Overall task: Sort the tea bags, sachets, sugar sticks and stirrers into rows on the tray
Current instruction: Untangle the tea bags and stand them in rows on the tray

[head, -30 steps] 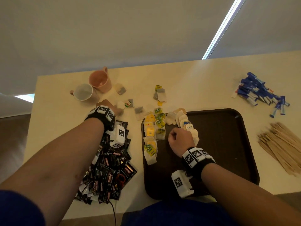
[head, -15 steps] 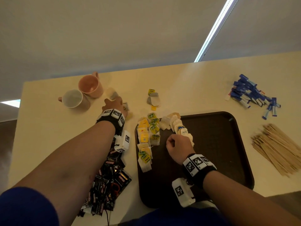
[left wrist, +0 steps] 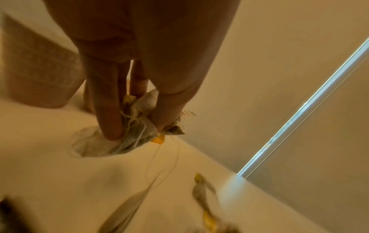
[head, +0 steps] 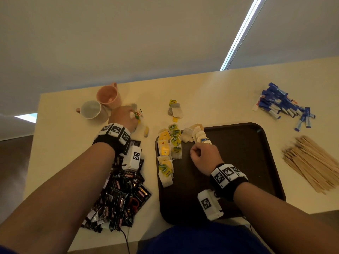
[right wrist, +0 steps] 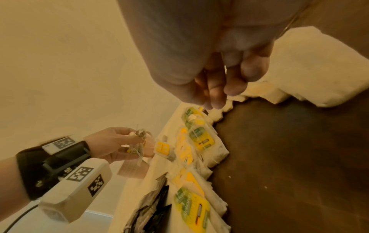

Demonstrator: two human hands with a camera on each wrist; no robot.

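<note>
My left hand point(head: 133, 115) reaches to the far left of the table beside the cups and pinches a crumpled bunch of tea bags point(left wrist: 137, 126) between thumb and fingers; their strings trail down. My right hand point(head: 195, 153) hovers as a fist over the dark brown tray point(head: 256, 126). Its curled fingers point(right wrist: 217, 94) seem to pinch a thin tea bag string. Rows of tea bags lie along the tray's left side: yellow-tagged point(head: 164, 153), green-tagged point(head: 175, 142) and plain white point(head: 196, 134). A few loose tea bags point(head: 175, 111) lie beyond the tray.
A pile of black sachets point(head: 121, 195) lies left of the tray under my left forearm. Blue sugar sticks point(head: 280, 105) and wooden stirrers point(head: 311, 162) lie on the right. A white cup point(head: 90, 109) and a pink cup point(head: 108, 95) stand at the far left.
My left hand has moved away from the sachet pile towards the cups and gathered loose tea bags there. My right hand has stayed as a fist over the tray.
</note>
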